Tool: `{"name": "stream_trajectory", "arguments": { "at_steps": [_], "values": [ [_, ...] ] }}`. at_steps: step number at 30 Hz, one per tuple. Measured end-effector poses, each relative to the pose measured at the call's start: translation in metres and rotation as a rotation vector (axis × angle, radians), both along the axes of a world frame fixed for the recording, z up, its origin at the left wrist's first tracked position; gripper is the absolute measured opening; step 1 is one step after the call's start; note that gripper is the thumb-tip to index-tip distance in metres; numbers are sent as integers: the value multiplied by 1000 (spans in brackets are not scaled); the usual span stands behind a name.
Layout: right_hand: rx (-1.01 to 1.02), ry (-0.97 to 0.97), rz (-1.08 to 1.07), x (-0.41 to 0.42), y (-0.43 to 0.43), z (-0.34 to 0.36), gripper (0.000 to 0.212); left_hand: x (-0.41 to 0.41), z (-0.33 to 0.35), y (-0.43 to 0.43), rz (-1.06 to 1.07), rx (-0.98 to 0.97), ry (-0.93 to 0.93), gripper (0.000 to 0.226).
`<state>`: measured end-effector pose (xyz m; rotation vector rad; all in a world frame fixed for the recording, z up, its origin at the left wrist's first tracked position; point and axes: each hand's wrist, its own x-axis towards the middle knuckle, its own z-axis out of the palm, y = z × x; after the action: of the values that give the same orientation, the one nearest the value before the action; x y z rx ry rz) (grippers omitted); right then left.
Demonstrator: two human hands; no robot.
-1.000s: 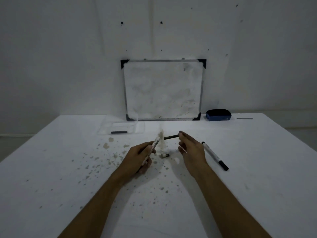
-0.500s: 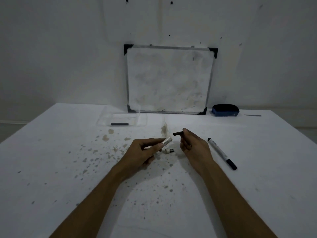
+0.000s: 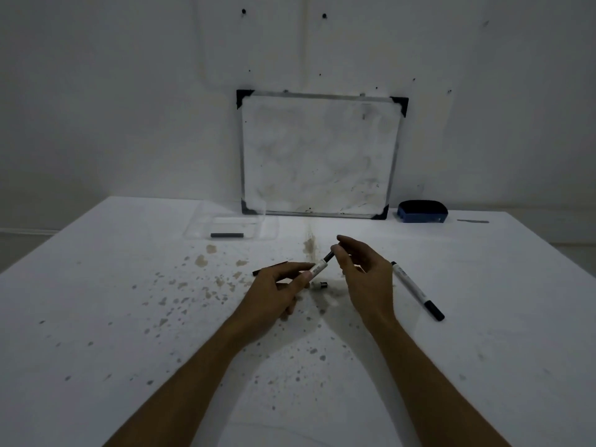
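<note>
Head view, listed left to right.

- Clear tray (image 3: pixel 206 225) at the far left of the table (image 3: pixel 96 317), with one dark stick (image 3: pixel 226 235) inside.
- Brown stains (image 3: pixel 201 260) scattered over the tabletop.
- Left hand (image 3: pixel 277 291), fingers curled round a white marker barrel (image 3: pixel 317 268). The barrel points up and to the right, its open end towards the other hand.
- Thin dark tip (image 3: pixel 269 267) showing past the left hand's knuckles. Whether it belongs to the barrel cannot be told.
- Small cap piece (image 3: pixel 320 284) on the table just below the barrel.
- Dark refill (image 3: pixel 329 255) meeting the barrel's mouth, its long axis in line with the barrel. How far it has entered is hidden.
- Right hand (image 3: pixel 364 279), fingertips pinching the refill's upper end. It is best placed to push the refill down and to the left.
- Whole marker (image 3: pixel 416 290) lying just beside the right hand.
- At the rear, a whiteboard (image 3: pixel 317 156) against the wall, with a blue eraser (image 3: pixel 422 211) to its right.

Dim light blurs fine detail.
</note>
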<state>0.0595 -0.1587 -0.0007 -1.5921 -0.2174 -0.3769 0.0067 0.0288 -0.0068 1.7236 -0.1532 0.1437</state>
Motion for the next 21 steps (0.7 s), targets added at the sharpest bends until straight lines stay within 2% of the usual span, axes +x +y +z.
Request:
{"name": "stream_trajectory", "arguments": {
  "at_steps": [5, 9, 12, 14, 18, 21],
  "values": [
    [-48, -72, 59, -9, 11, 2, 17, 0, 2, 4, 10, -31, -19, 26],
    [-123, -15, 94, -11, 13, 1, 16, 1, 3, 8, 14, -57, -26, 24],
    [-256, 36, 124, -9, 12, -1, 28, 3, 5, 11, 70, -106, -15, 25],
    [-390, 32, 100, -8, 8, -5, 26, 5, 6, 13, 111, -133, 14, 27],
    [-759, -36, 152, -8, -3, -15, 31, 6, 6, 12, 192, -115, 73, 39],
    [-874, -111, 157, -4, -2, -19, 29, 7, 5, 8, 227, -133, 67, 34]
  ]
}}
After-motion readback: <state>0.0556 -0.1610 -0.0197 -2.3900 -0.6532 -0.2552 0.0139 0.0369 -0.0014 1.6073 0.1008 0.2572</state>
